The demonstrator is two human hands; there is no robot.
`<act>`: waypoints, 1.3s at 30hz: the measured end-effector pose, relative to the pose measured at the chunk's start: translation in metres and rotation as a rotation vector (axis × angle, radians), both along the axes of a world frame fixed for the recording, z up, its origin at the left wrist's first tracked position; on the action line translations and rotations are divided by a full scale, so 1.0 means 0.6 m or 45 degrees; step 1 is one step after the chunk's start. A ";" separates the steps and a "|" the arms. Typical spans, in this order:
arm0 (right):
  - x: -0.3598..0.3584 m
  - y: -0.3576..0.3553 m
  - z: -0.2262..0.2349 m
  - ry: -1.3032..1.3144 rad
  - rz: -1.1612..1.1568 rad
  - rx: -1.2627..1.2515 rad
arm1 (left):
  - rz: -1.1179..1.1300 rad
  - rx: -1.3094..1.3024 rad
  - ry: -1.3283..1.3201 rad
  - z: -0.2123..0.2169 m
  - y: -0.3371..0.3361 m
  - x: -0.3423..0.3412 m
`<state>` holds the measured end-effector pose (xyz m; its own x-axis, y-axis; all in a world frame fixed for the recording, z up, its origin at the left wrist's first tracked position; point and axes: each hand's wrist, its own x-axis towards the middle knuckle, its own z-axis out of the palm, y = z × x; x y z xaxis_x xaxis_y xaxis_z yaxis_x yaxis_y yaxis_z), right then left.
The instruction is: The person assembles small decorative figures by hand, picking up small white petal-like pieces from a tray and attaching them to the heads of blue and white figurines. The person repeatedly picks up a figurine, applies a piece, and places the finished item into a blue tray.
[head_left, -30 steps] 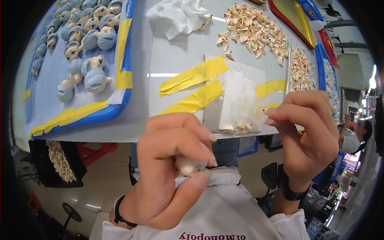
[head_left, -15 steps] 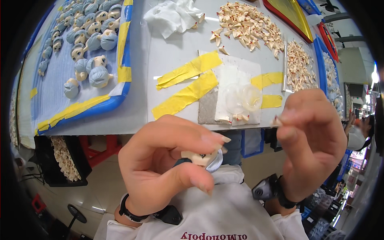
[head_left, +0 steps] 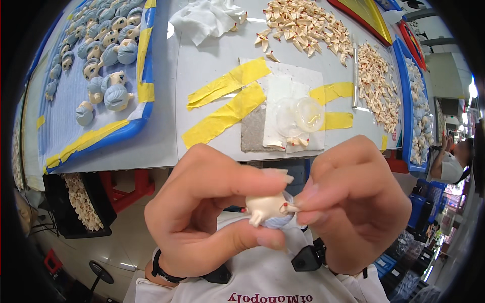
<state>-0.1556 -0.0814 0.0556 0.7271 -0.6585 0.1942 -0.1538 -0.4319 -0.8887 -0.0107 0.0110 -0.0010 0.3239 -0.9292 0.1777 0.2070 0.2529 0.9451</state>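
Between the fingers and thumb of my left hand (head_left: 194, 207) is a small doll head (head_left: 267, 208), its pale underside facing up and light blue hair below. A red dot shows at its left side. My right hand (head_left: 353, 202) pinches a small cream ear-like piece (head_left: 290, 207) with a red dot against the head's right side. My fingertips hide part of the join. Beyond my hands, a white pad (head_left: 278, 116) on the table carries two clear round plastic cups (head_left: 308, 114) and a few cream pieces (head_left: 298, 142).
Blue-haired doll heads (head_left: 117, 97) fill a blue-rimmed tray (head_left: 143, 121) at the left. Cream pieces lie in a far pile (head_left: 308, 28) and a right-hand pile (head_left: 376, 86). White cloth (head_left: 204, 21) sits at the back. A black bin (head_left: 103, 214) stands below; another person (head_left: 452, 164) is at right.
My right hand has moved left and brought the small piece to the doll head. The head has been turned so that its face no longer shows.
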 end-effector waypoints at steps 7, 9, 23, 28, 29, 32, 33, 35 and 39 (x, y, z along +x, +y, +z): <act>0.014 -0.010 0.020 0.238 0.160 -0.545 | 0.056 0.008 -0.107 -0.002 0.010 0.000; 0.015 -0.011 0.018 0.227 0.161 -0.515 | 0.037 0.007 -0.136 0.000 0.009 0.002; -0.026 -0.023 0.011 0.049 -0.061 0.486 | 0.279 -0.248 -1.340 0.015 -0.031 -0.022; -0.188 -0.153 0.062 0.407 -0.983 -0.220 | 0.716 0.180 -1.478 0.032 -0.012 0.074; -0.242 -0.195 0.060 0.510 -1.001 -0.269 | 0.737 0.395 -1.618 0.041 -0.001 0.106; -0.351 -0.261 0.047 0.851 -0.889 -0.500 | 0.647 0.549 -1.615 0.051 -0.028 0.138; -0.349 -0.264 0.048 0.937 -0.858 -0.540 | 0.589 0.599 -1.790 0.052 -0.026 0.146; -0.340 -0.274 0.058 1.095 -0.881 -0.549 | 0.531 0.668 -1.759 0.050 -0.024 0.153; -0.356 -0.294 0.057 1.077 -0.911 -0.649 | 0.392 0.732 -1.738 0.063 -0.026 0.156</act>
